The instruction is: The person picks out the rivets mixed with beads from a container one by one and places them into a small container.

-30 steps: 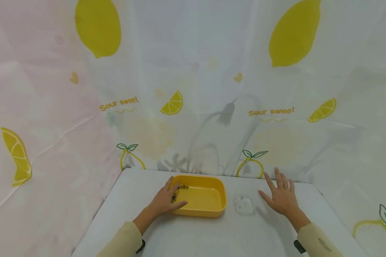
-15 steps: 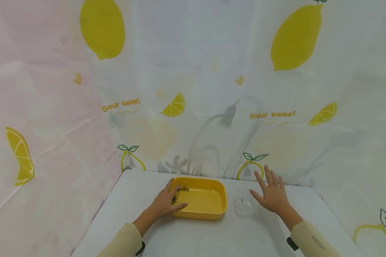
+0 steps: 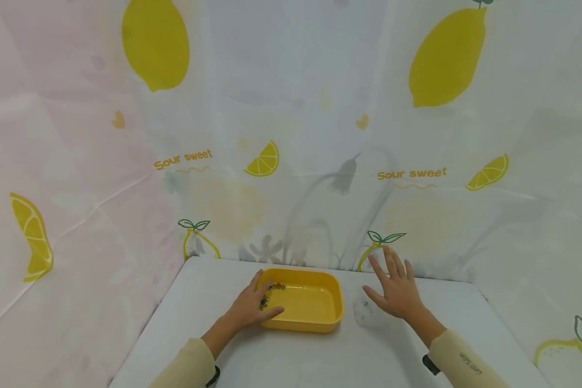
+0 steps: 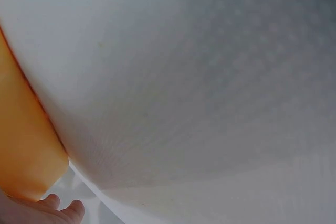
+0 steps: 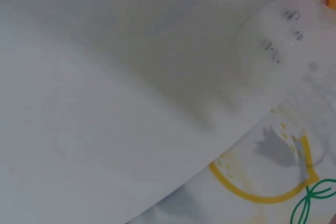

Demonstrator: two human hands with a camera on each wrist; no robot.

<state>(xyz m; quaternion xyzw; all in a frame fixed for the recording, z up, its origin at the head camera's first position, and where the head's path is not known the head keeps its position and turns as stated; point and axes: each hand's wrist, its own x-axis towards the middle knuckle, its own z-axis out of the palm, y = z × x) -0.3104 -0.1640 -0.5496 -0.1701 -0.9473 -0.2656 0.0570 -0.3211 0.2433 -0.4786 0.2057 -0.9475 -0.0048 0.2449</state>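
Note:
A yellow tray (image 3: 300, 325) sits on the white table in the head view. My left hand (image 3: 244, 304) rests over its left end, fingers spread along the rim and thumb reaching over the front edge. Small round dark beads (image 3: 278, 286) lie inside the tray along the back left and by that hand. To the right of the tray lies a clear, see-through dish (image 3: 362, 315) with a few small dark bits showing in it. My right hand (image 3: 397, 293) hovers beside the dish with fingers spread, holding nothing. The right wrist view shows the clear dish (image 5: 283, 40) at upper right.
The white table (image 3: 300, 361) ends at the back against a hanging sheet (image 3: 296, 215) printed with lemons. More sheet closes in the left and right sides. In the left wrist view the orange-looking tray side (image 4: 26, 135) stands at the left edge.
My right hand has moved left, from the right of the clear dish to close beside it, overlapping its edge. The left hand stays at the tray.

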